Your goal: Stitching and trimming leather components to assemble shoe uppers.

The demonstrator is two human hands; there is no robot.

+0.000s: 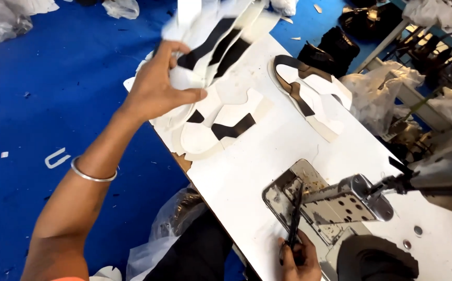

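Left hand (158, 88) grips white-and-black cut pieces (213, 39) fanning above its fingers; right hand (300, 259) holds scissors (294, 221).

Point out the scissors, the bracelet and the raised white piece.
scissors (293, 218): head view, on the dark blades.
bracelet (91, 176): head view, on the metal band.
white piece (192, 78): head view, near the gripping fingers.

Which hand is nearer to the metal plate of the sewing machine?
Right. The right hand holds dark scissors just below the metal plate. The left hand is far up the table, gripping white and black cut pieces.
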